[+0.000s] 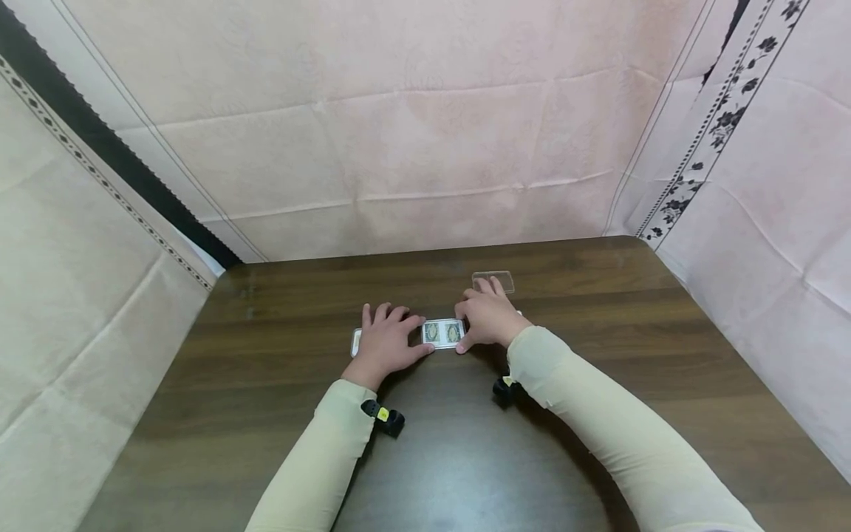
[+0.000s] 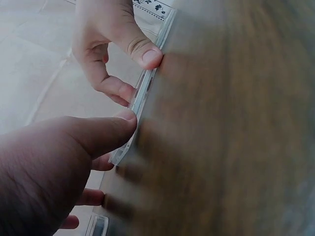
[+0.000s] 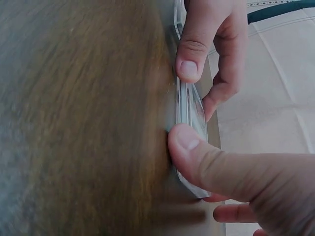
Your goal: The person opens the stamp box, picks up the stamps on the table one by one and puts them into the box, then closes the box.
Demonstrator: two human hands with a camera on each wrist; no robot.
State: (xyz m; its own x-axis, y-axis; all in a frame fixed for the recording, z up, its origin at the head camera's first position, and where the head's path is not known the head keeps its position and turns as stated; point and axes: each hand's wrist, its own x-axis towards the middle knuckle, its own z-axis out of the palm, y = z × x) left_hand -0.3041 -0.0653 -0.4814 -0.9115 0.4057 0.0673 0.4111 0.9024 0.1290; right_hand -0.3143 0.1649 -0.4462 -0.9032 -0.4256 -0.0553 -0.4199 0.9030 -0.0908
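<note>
A flat clear plastic case with two greenish, oval-patterned printed pieces inside lies on the brown table, between the two hands. Thumb and fingers of the left hand pinch its left end. At the opposite end the right hand grips it the same way, its thumb on the near edge. Both wrist views show the case edge-on, with each thumb pressed against its near side. Behind the left hand, mostly hidden, lies another clear-edged case. Just beyond the right fingertips is a transparent rectangular cover or case.
The dark wood table ends at a straight back edge with rounded corners. Pale cloth hangs behind it and at both sides. Small black wrist cameras are strapped to both wrists, close above the tabletop.
</note>
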